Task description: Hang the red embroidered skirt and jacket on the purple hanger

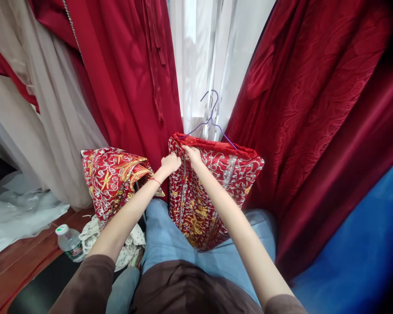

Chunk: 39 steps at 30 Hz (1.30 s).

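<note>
A red skirt-like garment (199, 209) with silver and gold embroidery hangs in front of my knees from a purple wire hanger (211, 120). Its plain red top edge runs along the hanger. My left hand (171, 164) is closed at the garment's upper left side, the fingers partly hidden. Just beside it, my right hand (191, 155) pinches the embroidered cloth below the top edge. To the left lies a second red embroidered piece (108, 174) with gold feather patterns, folded over and partly behind my left forearm.
Long red gowns (127, 65) hang on the left, with deep red patterned ones (311, 109) on the right. Beige gowns (59, 109) and white plastic wrap (22, 213) are farther left. A clear water bottle (70, 243) stands beside dotted white cloth (132, 244).
</note>
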Each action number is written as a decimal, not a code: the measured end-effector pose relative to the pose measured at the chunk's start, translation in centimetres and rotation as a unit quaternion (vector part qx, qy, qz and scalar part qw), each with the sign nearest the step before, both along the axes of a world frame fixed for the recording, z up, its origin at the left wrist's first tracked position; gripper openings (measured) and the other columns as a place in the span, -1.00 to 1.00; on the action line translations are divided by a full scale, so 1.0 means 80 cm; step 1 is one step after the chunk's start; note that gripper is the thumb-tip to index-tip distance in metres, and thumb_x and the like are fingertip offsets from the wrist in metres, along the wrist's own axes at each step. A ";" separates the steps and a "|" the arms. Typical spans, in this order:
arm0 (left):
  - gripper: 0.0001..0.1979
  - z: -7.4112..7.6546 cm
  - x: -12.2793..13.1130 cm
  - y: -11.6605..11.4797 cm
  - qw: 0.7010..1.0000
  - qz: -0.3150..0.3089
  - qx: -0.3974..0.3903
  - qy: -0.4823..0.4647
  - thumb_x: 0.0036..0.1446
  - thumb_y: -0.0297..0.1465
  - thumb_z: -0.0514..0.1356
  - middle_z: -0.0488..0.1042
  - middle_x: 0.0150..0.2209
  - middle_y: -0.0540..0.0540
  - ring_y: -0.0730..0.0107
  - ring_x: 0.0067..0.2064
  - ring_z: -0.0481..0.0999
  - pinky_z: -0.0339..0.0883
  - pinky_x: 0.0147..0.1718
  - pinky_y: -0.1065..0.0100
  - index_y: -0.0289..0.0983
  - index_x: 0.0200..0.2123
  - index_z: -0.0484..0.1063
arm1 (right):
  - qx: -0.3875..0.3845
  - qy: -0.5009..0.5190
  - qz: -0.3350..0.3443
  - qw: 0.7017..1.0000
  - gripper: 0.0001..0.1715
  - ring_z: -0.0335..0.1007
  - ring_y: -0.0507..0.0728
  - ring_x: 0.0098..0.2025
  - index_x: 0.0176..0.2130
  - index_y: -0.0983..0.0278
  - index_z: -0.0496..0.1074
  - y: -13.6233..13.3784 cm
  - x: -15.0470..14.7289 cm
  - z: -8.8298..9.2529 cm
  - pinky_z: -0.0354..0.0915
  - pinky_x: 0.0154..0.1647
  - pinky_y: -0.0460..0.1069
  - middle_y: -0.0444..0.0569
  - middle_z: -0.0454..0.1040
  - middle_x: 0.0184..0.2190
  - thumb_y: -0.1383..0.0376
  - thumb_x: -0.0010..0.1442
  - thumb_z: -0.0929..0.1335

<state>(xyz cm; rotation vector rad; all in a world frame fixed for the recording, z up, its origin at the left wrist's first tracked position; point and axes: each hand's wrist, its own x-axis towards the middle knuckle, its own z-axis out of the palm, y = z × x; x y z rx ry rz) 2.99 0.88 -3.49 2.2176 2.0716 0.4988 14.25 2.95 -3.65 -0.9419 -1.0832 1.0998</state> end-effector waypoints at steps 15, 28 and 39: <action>-0.55 0.031 -0.035 -0.017 0.977 0.053 0.183 0.100 0.21 -0.59 -0.06 0.42 0.12 -0.44 -0.06 0.17 0.37 0.27 0.08 0.09 -0.42 0.12 0.38 | 0.063 -0.655 -0.208 0.723 -0.70 0.54 0.31 -0.06 -0.07 0.32 0.50 -0.055 0.093 -0.009 0.33 -0.11 0.06 0.26 0.59 -0.14 0.22 0.31 0.29; -0.46 0.072 -0.020 0.031 0.963 -0.181 0.140 0.139 0.12 -0.13 0.18 0.53 0.00 -0.33 -0.03 0.08 0.48 0.20 0.15 0.13 -0.38 0.06 0.45 | 0.183 -0.555 -0.038 0.810 -0.61 0.50 0.14 -0.27 -0.29 0.23 0.48 -0.073 0.089 -0.010 0.30 -0.22 -0.04 -0.03 0.57 -0.37 0.05 0.37 0.24; -0.33 0.046 0.021 -0.052 0.970 -0.054 0.229 0.060 0.40 -0.01 -0.18 0.57 -0.12 -0.39 0.01 -0.01 0.52 0.20 0.03 0.16 -0.40 -0.07 0.54 | 0.152 -0.194 -0.059 0.967 -0.75 0.40 0.04 -0.54 -0.38 0.22 0.31 -0.070 0.017 -0.037 0.33 -0.43 -0.08 -0.14 0.47 -0.50 0.10 0.19 0.28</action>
